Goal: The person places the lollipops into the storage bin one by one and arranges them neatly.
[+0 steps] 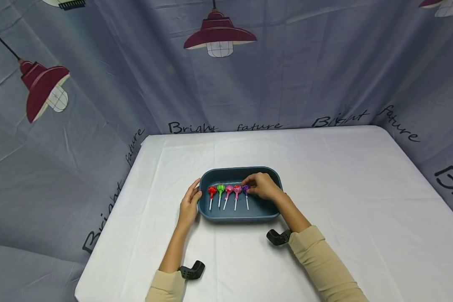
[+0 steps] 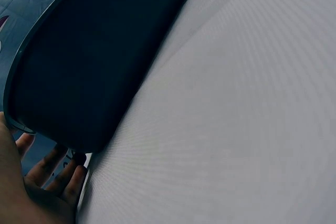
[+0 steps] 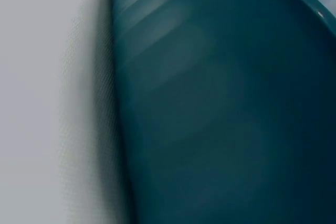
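Note:
A dark teal tray point(image 1: 230, 218) sits on the white table. Inside it several wrapped lollipops lie in a row, sticks toward the near side: a red lollipop point(image 1: 212, 190), a green lollipop point(image 1: 220, 188), a pink lollipop point(image 1: 229, 190), another pink lollipop point(image 1: 237, 189) and a purple lollipop point(image 1: 246, 188). My right hand point(image 1: 263, 186) reaches over the tray's right part and pinches the purple lollipop's head. Against the tray's left end rests my left hand point(image 1: 189, 206), its fingers extended along the outer wall. The right wrist view shows only the tray's outer wall and tablecloth.
White cloth covers the table point(image 1: 336, 176) all around the tray. Behind it hangs a grey curtain point(image 1: 287, 75) printed with lamps and writing. A black wrist camera point(image 1: 192, 270) is on the left wrist, another black camera point(image 1: 278, 237) on the right.

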A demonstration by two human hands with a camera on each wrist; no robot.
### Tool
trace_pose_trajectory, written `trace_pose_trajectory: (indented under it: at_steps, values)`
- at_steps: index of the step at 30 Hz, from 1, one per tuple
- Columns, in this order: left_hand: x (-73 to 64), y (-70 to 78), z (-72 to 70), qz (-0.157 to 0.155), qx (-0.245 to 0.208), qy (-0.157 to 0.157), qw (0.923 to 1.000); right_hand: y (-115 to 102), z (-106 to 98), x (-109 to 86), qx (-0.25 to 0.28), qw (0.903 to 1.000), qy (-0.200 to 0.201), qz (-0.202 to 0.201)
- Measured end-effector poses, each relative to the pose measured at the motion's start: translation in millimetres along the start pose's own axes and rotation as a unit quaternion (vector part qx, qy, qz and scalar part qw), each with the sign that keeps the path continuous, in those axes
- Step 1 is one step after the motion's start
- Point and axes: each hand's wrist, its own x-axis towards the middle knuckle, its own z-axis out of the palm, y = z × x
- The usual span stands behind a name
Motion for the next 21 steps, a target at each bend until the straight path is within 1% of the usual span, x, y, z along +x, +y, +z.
trace_pose_trajectory:
  at_steps: [3, 6, 10, 12, 17, 19, 21]
  values:
    - [0.8, -2.9, -0.4, 0.008, -0.006, -0.002, 0.9999, 1, 1, 0.6, 0.003, 1.0000, 0.001, 0.007]
    - [3.7, -13.8, -1.4, 0.011, -0.016, -0.001, 0.9998, 2, 2, 0.9, 0.011, 0.9998, 0.002, 0.014]
    - [7.4, -29.4, -0.7, 0.009, -0.015, 0.009, 0.9998, 3, 1, -1.2, 0.008, 0.9999, 0.008, 0.009]
    - [7.4, -32.7, 0.1, 0.011, -0.010, 0.013, 0.9998, 3, 0, -4.1, 0.008, 0.9998, 0.015, 0.001]
    - [6.2, -34.1, 0.0, 0.010, -0.009, 0.012, 0.9998, -4, -7, -14.5, 0.020, 0.9986, 0.045, -0.021]
    - [6.3, -32.4, -0.9, 0.005, -0.014, 0.010, 0.9998, -7, -12, -19.2, 0.036, 0.9975, 0.055, -0.026]
    - [6.4, -28.8, -2.1, 0.000, -0.020, 0.007, 0.9998, -11, -19, -24.1, 0.063, 0.9956, 0.063, -0.030]
